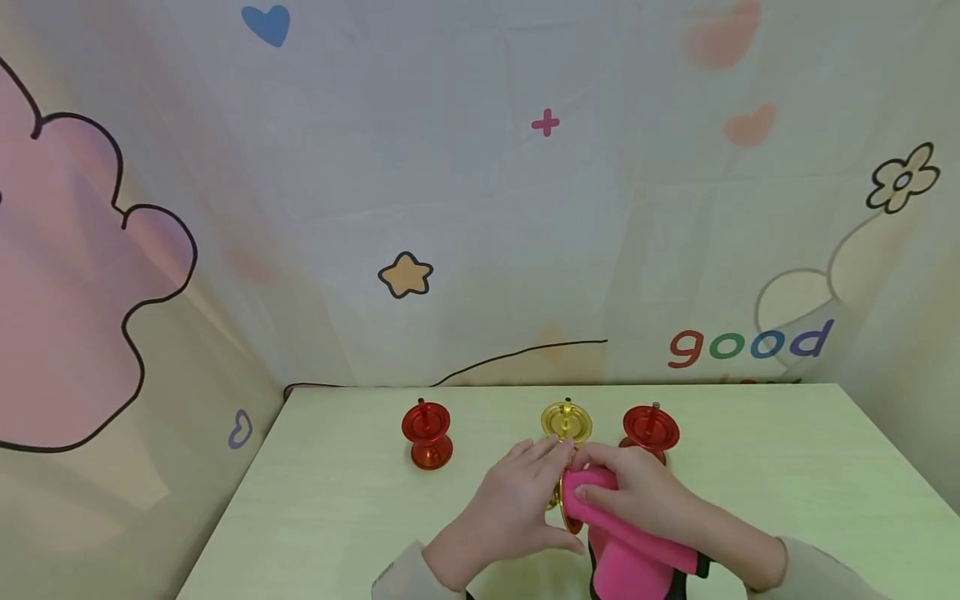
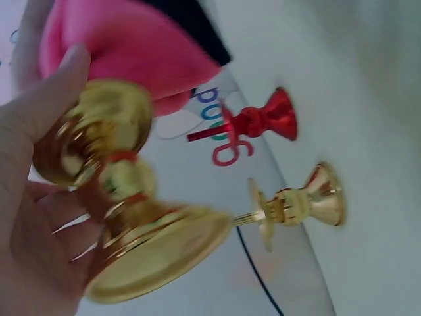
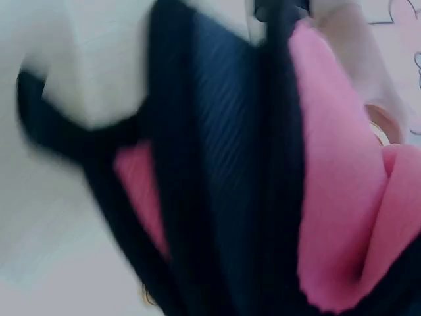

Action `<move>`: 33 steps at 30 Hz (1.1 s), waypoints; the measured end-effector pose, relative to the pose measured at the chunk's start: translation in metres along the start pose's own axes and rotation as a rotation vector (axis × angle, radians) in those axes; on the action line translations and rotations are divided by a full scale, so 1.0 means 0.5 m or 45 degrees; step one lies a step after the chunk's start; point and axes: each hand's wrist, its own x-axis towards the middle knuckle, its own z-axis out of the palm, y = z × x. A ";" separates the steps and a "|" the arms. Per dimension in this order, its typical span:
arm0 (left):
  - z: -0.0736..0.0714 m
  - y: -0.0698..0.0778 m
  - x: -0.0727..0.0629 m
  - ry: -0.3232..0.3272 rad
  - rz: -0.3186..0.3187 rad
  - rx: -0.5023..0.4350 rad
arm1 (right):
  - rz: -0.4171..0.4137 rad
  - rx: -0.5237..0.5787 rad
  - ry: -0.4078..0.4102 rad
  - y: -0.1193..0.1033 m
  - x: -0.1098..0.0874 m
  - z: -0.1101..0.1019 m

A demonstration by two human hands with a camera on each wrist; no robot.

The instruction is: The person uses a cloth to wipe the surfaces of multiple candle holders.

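In my left hand (image 1: 517, 504) I grip a gold candlestick (image 2: 154, 260), tilted over on its side above the table. The left wrist view shows the thumb along its rounded end and the fingers behind it, with the wide flared end facing outward. My right hand (image 1: 660, 496) holds a pink cloth (image 1: 633, 571) with black edging, thumb on top and fingers curled over it. The cloth lies against the candlestick's rounded end, covering part of it. Black bands and pink fabric of the cloth (image 3: 342, 197) fill most of the right wrist view, partly blurred.
A red candlestick (image 1: 427, 427) stands upright at the back left of the pale table (image 1: 322, 517). Just beyond my hands stand a second gold one (image 1: 567, 422) and another red one (image 1: 651, 427). A printed curtain (image 1: 465, 192) hangs behind the table.
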 end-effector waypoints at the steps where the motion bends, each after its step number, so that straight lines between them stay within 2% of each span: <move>1: -0.005 -0.002 0.003 -0.067 -0.019 -0.064 | -0.030 -0.007 -0.008 -0.002 -0.002 0.000; 4: -0.019 -0.007 0.010 -0.217 -0.078 -0.257 | -0.108 -0.024 -0.022 -0.007 -0.005 0.000; 6: -0.020 -0.007 0.011 -0.245 -0.104 -0.332 | -0.122 -0.020 -0.025 -0.008 -0.006 0.000; 8: -0.017 -0.004 0.009 -0.229 -0.129 -0.352 | -0.106 -0.007 -0.020 -0.006 -0.005 0.001; 11: -0.001 0.004 0.001 -0.082 -0.107 -0.224 | -0.026 0.049 -0.002 0.001 0.000 0.001; 16: 0.035 0.016 -0.013 0.296 0.005 0.128 | 0.126 0.174 0.030 0.012 0.009 0.000; 18: 0.044 0.019 -0.017 0.360 0.027 0.191 | 0.158 0.205 0.018 0.014 0.009 -0.001; 20: 0.043 0.019 -0.019 0.328 0.025 0.178 | 0.164 0.205 0.001 0.015 0.007 0.000; 21: 0.039 0.018 -0.018 0.273 0.015 0.140 | 0.154 0.195 -0.009 0.014 0.005 0.000; 25: 0.014 0.006 -0.009 -0.041 -0.040 -0.043 | 0.036 0.137 -0.044 0.012 -0.002 0.001; 27: 0.004 -0.002 -0.003 -0.152 -0.050 -0.142 | -0.025 0.108 -0.058 0.011 -0.003 0.001; 28: 0.001 -0.005 -0.001 -0.180 -0.047 -0.180 | -0.043 0.102 -0.063 0.010 -0.003 0.002; 30: 0.001 -0.008 0.001 -0.185 -0.039 -0.246 | -0.056 0.088 -0.063 0.010 -0.001 0.002; 31: 0.002 -0.008 0.001 -0.164 -0.039 -0.260 | -0.052 0.082 -0.057 0.011 0.000 0.003; 33: 0.009 -0.005 -0.001 -0.105 -0.045 -0.217 | -0.027 0.096 -0.039 0.013 0.003 0.003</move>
